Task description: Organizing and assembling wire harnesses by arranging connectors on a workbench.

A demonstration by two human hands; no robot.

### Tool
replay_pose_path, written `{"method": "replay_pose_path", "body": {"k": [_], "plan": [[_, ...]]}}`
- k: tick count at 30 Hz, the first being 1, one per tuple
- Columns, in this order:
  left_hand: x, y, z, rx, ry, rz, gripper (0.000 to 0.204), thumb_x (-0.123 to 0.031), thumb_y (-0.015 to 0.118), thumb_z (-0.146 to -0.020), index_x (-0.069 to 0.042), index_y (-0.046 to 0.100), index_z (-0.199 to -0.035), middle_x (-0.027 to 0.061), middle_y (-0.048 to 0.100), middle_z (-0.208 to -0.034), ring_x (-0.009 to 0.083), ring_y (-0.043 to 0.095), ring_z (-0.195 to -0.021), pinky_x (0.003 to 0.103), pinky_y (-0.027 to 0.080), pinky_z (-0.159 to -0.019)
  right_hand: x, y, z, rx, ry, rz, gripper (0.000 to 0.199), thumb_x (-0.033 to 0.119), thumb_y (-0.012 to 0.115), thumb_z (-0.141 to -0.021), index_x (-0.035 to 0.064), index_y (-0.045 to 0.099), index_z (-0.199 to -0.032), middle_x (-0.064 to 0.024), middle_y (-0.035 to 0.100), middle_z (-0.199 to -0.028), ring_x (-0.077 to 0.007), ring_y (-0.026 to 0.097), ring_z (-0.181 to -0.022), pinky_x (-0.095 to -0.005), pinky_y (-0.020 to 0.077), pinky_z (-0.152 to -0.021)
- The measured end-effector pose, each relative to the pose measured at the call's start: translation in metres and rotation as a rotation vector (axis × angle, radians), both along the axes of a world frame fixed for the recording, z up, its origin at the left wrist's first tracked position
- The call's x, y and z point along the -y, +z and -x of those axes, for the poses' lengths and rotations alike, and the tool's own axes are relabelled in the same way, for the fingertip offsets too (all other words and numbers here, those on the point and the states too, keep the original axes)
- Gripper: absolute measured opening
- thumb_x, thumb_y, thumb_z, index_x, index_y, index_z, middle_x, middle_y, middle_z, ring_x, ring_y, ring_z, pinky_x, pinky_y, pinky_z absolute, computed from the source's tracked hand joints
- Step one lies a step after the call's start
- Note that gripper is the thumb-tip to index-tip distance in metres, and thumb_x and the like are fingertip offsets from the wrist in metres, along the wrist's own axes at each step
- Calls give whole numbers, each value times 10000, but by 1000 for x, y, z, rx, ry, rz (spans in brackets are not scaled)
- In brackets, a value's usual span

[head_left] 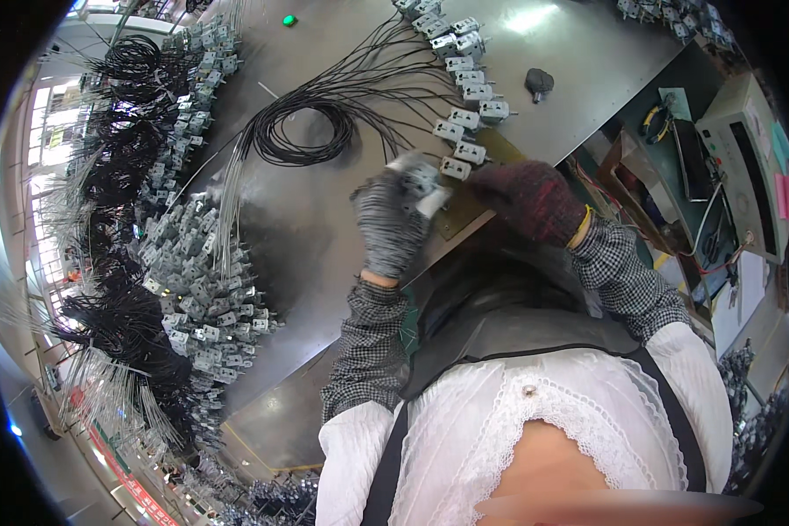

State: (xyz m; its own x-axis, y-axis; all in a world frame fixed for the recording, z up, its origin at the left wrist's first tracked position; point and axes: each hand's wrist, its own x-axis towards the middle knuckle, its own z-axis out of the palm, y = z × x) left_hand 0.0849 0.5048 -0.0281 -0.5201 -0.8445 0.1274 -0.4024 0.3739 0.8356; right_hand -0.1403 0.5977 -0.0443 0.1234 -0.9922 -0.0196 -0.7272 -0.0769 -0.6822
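Observation:
My left hand, in a grey striped glove, is closed around a small silvery metal housing, blurred by motion, at the near edge of the table. To its right is my right hand in a dark red knitted glove. Its fingers are curled together, and whatever they pinch is hidden. Just beyond both hands runs a row of similar metal housings. Thin black cables lead from them to a round coil lying left of the row. A flat brass-coloured plate lies on the table between my hands.
Large piles of metal housings with black cables crowd the left side. A dark lump-shaped object and a green round piece lie farther back on the metal table. At right stand a beige instrument and pliers.

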Motion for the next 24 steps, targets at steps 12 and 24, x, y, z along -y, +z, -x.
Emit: {"method": "replay_pose_path", "body": {"k": [12, 24], "plan": [[9, 4, 10, 554, -286, 170, 379, -312, 841, -848, -87, 765, -1144, 60, 778, -847, 236, 767, -811, 372, 555, -800, 3, -15, 19, 69, -124, 84, 248, 256, 668, -998, 122, 726, -1199, -156, 747, -1084, -386, 725, -996, -496, 581, -878], [-14, -10, 27, 654, -97, 229, 492, -467, 906, -690, -163, 776, -1054, 53, 738, -907, 281, 709, -906, 474, 446, -851, 0, 17, -1, 48, 47, 154, 238, 148, 726, -937, 87, 724, -1167, -142, 763, -1074, -358, 747, -967, -457, 603, -838]]}}
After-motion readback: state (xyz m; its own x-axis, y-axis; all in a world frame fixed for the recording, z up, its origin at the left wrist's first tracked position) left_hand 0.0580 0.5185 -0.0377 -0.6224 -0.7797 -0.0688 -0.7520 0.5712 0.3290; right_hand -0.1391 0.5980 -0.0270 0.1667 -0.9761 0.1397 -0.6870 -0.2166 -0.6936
